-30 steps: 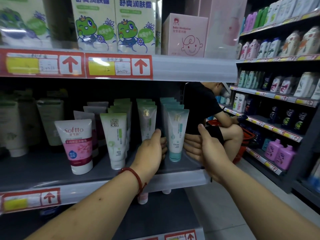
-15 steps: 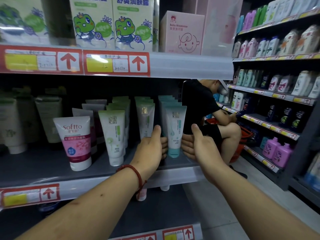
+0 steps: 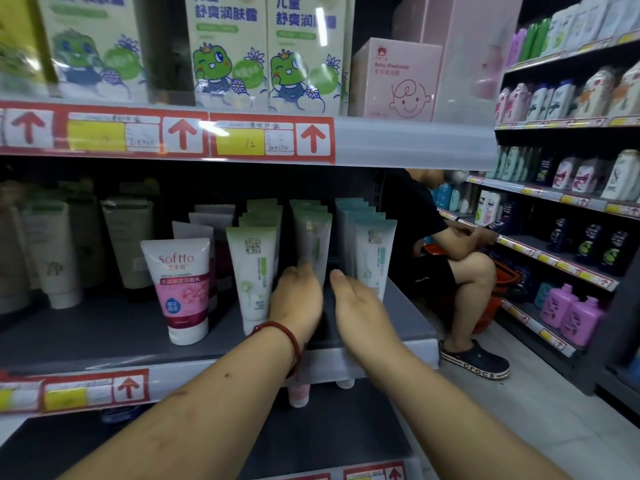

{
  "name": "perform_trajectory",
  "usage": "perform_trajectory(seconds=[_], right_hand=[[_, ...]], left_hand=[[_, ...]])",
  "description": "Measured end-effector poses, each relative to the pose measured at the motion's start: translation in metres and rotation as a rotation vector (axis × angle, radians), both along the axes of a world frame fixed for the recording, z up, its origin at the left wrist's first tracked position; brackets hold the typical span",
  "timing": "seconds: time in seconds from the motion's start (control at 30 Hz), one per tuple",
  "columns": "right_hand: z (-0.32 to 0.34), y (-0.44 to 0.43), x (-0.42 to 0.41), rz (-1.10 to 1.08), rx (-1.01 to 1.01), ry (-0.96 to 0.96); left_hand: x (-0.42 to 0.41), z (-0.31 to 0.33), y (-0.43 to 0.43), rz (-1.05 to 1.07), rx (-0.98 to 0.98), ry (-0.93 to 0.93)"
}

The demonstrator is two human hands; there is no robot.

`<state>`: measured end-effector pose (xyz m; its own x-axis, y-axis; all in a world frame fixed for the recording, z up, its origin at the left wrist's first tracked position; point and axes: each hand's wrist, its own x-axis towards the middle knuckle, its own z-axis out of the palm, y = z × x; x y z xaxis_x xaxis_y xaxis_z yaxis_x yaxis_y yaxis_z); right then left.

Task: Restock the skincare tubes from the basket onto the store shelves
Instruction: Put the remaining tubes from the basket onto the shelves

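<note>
Skincare tubes stand cap-down in rows on the grey middle shelf [image 3: 104,327]: a pink Softto tube [image 3: 180,289], a green-white tube [image 3: 251,271], a blurred pale green tube [image 3: 313,242] and a teal-white tube [image 3: 375,258]. My left hand [image 3: 296,297], with a red cord on its wrist, grips the pale green tube's lower part, thumb across its front. My right hand [image 3: 360,304] lies just right of that tube, thumb up, fingers reaching in between it and the teal tube. The tube's cap is hidden behind my hands. No basket of mine is in view.
Frog-printed boxes [image 3: 304,53] and a pink baby box [image 3: 394,81] fill the shelf above. Larger tubes [image 3: 55,254] stand at left. A person [image 3: 436,258] crouches in the aisle at right beside a red basket [image 3: 491,306], facing bottle shelves [image 3: 571,237].
Both hands have shifted left from either side of the teal tube to the pale green tube, which now looks blurred. The view has come closer to the shelf.
</note>
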<state>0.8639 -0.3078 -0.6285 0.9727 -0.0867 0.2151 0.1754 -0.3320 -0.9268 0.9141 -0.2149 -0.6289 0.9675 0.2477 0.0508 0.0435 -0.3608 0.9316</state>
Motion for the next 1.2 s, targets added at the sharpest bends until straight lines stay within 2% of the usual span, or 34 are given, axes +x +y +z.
perform_trajectory(seconds=[0.17, 0.3, 0.5, 0.8, 1.03, 1.2], right_hand=[[0.005, 0.018, 0.041, -0.007, 0.072, 0.136], [-0.004, 0.026, 0.06, -0.039, 0.347, 0.238], [-0.02, 0.025, 0.082, -0.035, 0.506, 0.241], [-0.015, 0.025, 0.079, 0.022, 0.495, 0.205], [-0.016, 0.026, 0.085, 0.03, 0.451, 0.184], [-0.019, 0.025, 0.089, 0.046, 0.439, 0.19]], left_hand=[[0.007, 0.0, -0.004, -0.031, -0.282, -0.071], [0.013, -0.001, -0.008, 0.001, -0.515, -0.02], [0.018, -0.011, -0.006, 0.001, -0.463, -0.058], [0.014, -0.007, -0.006, 0.044, -0.636, -0.105], [0.021, -0.008, -0.01, 0.122, -0.625, -0.151], [0.017, -0.005, -0.009, 0.115, -0.626, -0.118]])
